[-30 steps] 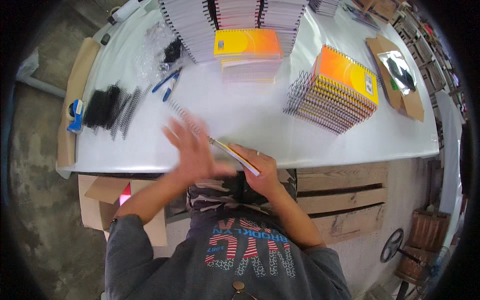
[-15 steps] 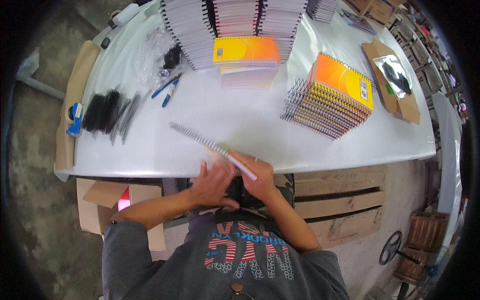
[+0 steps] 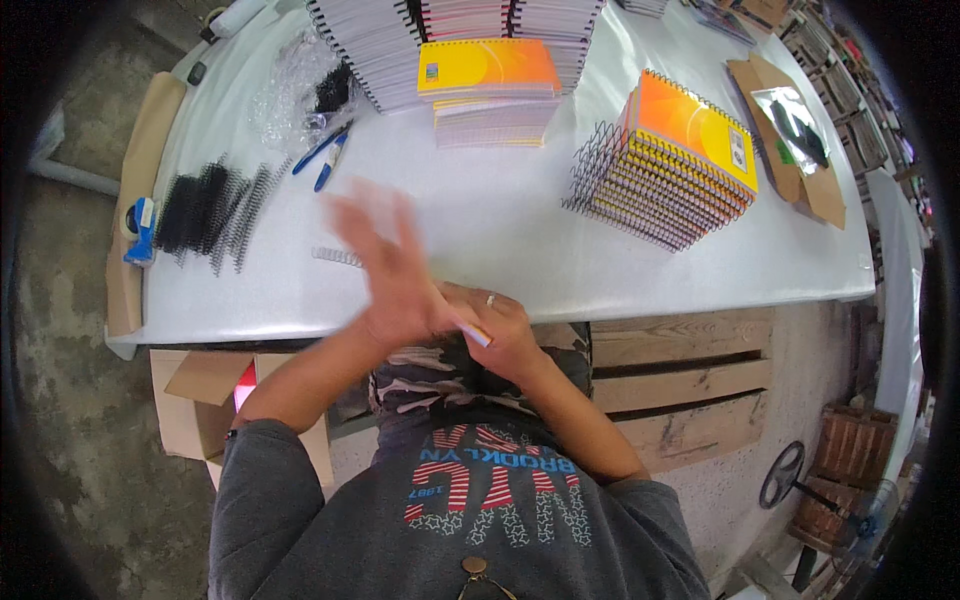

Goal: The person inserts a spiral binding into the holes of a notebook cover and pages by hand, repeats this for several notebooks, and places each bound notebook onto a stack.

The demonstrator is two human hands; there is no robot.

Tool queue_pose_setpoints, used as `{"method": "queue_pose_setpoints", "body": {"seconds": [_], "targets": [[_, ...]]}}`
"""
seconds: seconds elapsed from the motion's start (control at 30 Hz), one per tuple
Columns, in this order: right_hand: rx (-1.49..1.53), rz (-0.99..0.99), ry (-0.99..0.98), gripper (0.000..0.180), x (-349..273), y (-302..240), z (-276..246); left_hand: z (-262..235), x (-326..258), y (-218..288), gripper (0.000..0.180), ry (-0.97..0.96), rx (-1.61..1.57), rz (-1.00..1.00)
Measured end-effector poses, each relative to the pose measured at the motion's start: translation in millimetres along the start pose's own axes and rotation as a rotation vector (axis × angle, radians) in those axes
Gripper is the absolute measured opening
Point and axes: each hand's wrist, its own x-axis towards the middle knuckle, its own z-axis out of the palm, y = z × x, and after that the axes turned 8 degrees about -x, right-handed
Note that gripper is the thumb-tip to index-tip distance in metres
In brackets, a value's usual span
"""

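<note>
At the table's near edge my right hand [image 3: 497, 325] is closed on a thin notebook [image 3: 476, 333], seen edge-on and mostly hidden by my hands. From its far end a dark spiral coil [image 3: 335, 257] sticks out to the left, past my left hand. Blurred by motion, my left hand [image 3: 395, 265] is raised over the notebook with its fingers spread. A stack of orange and yellow spiral notebooks [image 3: 690, 140] stands to the right. Farther back sits another pile of orange and yellow notebooks [image 3: 487, 68].
Loose black coils [image 3: 205, 210] lie at the left, near blue-handled pliers [image 3: 328, 165] and a blue tape dispenser [image 3: 140, 230]. Tall stacks of bound pages [image 3: 465, 20] fill the back. Flattened cardboard [image 3: 820, 195] lies at the right; an opened carton [image 3: 185, 400] stands below the table.
My left hand has lifted and swung forward with its fingers spread, now covering much of the coil. The right hand keeps its hold on the notebook. The view has shifted slightly.
</note>
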Motion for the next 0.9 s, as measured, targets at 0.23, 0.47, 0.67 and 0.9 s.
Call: {"method": "queue_pose_setpoints", "body": {"seconds": [0.23,0.47,0.67,0.9], "targets": [[0.064,0.198,-0.004,0.041,-5,0,2,22,-37,5,0.111,0.074,0.174,0.364],[0.263,0.295,0.068,0.039,14,7,-17,20,-54,16,0.086,0.005,-0.094,0.246],[0.296,0.391,-0.01,0.026,4,19,-19,-35,50,36,0.04,-0.12,-0.159,0.183],[0.245,0.441,0.112,0.021,13,11,-17,-47,79,18,0.023,-0.338,-0.364,0.225]]}}
